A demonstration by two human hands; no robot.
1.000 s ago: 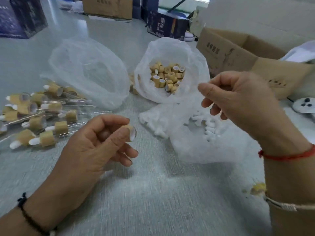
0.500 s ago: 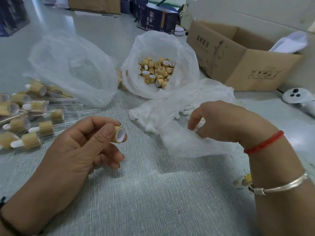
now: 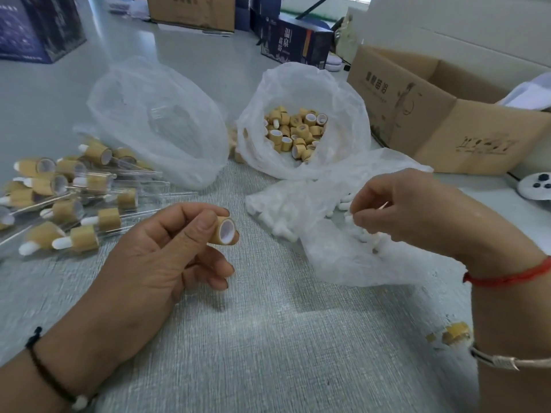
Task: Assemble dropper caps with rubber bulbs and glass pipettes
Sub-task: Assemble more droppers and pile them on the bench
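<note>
My left hand pinches one bamboo-coloured dropper cap between thumb and forefinger, its white-lined opening facing right. My right hand hovers over the flat plastic bag of white rubber bulbs and pinches a white bulb at its fingertips. Behind it an open plastic bag holds several loose caps. Finished droppers with glass pipettes lie in a pile at the left.
A crumpled clear bag with glass pipettes lies at the back left. An open cardboard box stands at the right, dark printed boxes further back. A stray cap lies near my right wrist. A white round device sits at the right edge.
My right hand came down from in front of the cap bag to the bulb bag and picked a white bulb. My left hand kept the cap, turning its opening rightward.
</note>
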